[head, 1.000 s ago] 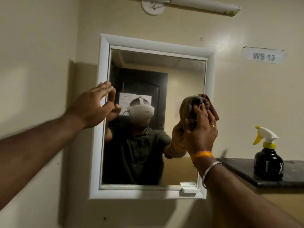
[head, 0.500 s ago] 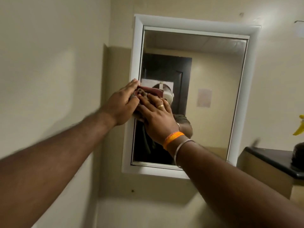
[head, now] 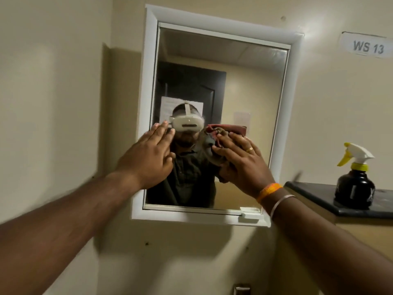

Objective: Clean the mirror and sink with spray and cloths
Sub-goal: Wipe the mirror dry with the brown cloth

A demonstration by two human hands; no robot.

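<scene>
A white-framed mirror (head: 244,81) hangs on the beige wall. My right hand (head: 242,165) presses a bunched reddish-brown cloth (head: 214,135) flat against the middle of the glass, fingers spread over it. My left hand (head: 148,154) lies flat with straight fingers on the mirror's left edge, over frame and glass. A black spray bottle (head: 354,184) with a white and yellow trigger head stands on a dark shelf (head: 314,194) to the right of the mirror. The sink is out of view.
A label reading "WS 13" (head: 368,46) is stuck on the wall at the upper right. A small metal fitting (head: 241,289) shows at the bottom edge below the mirror. The left wall stands close beside the mirror.
My right hand has swept the cloth from the mirror's left edge back toward the middle. My left hand stays at the left edge with its fingers straightened. The view has shifted to show the bottle again.
</scene>
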